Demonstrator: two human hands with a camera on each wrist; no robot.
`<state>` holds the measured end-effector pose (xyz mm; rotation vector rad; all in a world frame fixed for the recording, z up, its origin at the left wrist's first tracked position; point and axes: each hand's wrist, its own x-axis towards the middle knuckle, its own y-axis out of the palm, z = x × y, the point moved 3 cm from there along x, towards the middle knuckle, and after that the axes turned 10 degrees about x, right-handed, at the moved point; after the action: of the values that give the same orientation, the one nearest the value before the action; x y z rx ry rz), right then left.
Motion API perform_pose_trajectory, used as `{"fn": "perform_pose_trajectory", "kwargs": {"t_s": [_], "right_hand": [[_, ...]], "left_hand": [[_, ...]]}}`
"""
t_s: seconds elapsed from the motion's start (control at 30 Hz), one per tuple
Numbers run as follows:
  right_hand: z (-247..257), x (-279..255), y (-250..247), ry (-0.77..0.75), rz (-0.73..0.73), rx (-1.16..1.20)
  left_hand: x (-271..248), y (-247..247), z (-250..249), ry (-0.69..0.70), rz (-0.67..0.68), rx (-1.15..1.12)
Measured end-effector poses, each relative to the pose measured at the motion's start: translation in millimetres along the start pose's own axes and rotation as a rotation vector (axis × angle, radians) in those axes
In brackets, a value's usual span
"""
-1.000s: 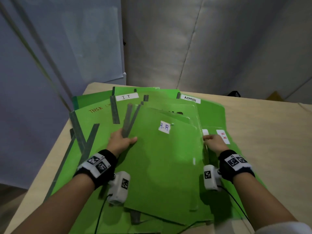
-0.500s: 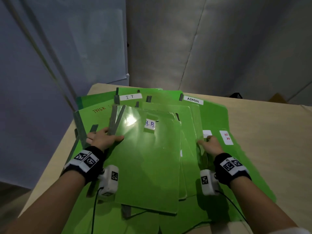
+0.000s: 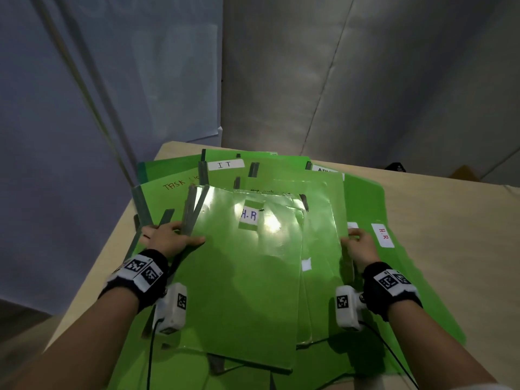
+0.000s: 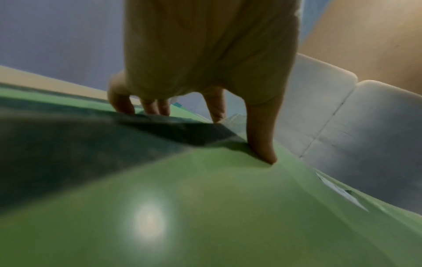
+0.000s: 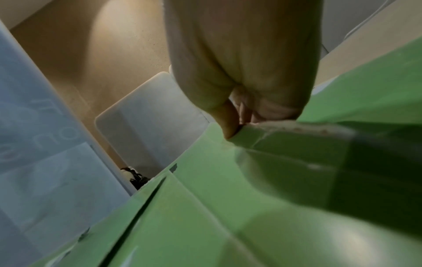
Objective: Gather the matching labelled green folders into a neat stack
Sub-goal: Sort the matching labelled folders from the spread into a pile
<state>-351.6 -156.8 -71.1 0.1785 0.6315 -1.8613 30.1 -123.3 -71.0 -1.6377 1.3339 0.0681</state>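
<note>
H.R folders part-gathered, edges not squared.
H.R stack [image 3: 247,266] lies atop the green spread; left hand [image 3: 166,240] pinches its spine edge, right hand [image 3: 360,249] pinches the opposite edge. Another H.R folder [image 3: 399,277] remains outside on table [image 3: 450,220].

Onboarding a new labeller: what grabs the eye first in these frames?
The glossy green folder with the H.R label lies on top at centre, catching a bright glare. The left hand pinches its left edge, thumb on top, while the right hand grips the right edge of the folders beneath. Around them fans a messy spread of green folders, the IT label at the back.
</note>
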Motion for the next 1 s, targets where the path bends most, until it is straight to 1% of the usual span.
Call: {"fn": "perform_pose_trajectory", "kwargs": {"t_s": [0.07,0.13,0.23,0.3,0.43,0.57,0.63,0.7,0.73,0.8,0.9,1.0], "right_hand": [[-2.2,-5.3,-2.2,0.007,0.025,0.020],[-6.5,-13.6,-4.0,0.037,0.049,0.056],[-12.5,-26.2,-7.0,0.071,0.049,0.090],[-13.1,-31.9,-6.1,0.065,0.079,0.093],[-11.5,-43.4,1.5,0.057,0.140,0.068],[-9.5,-50.8,13.5,0.041,0.121,0.085],[-10.4,-53.2,21.0,0.053,0.157,0.093],[-11.4,-56.9,27.5,0.055,0.210,0.072],[-12.5,-58.4,29.2,0.058,0.231,0.057],[-15.3,-60.5,31.5,0.072,0.256,0.049],[-18.6,-61.0,30.7,0.105,0.257,0.113],[-8.5,-61.5,24.0,0.083,0.227,0.216]], "left_hand": [[-10.4,0.8,-0.5,0.007,0.010,-0.010],[-11.2,4.0,1.2,0.046,0.029,-0.056],[-11.7,6.6,1.4,0.083,0.087,-0.151],[-11.2,2.4,-4.4,0.097,0.114,-0.245],[-6.1,-6.6,-23.0,0.102,0.054,-0.388],[-8.7,10.5,-30.3,0.084,0.059,-0.464],[-14.5,26.3,-28.6,0.091,0.037,-0.441],[-16.2,40.3,-29.7,0.135,0.019,-0.389],[-16.3,45.1,-31.8,0.160,0.035,-0.395],[-16.0,50.0,-35.2,0.184,0.113,-0.467],[-13.6,47.0,-34.1,0.135,0.158,-0.516],[-10.4,40.2,-30.7,0.125,0.208,-0.418]]}}
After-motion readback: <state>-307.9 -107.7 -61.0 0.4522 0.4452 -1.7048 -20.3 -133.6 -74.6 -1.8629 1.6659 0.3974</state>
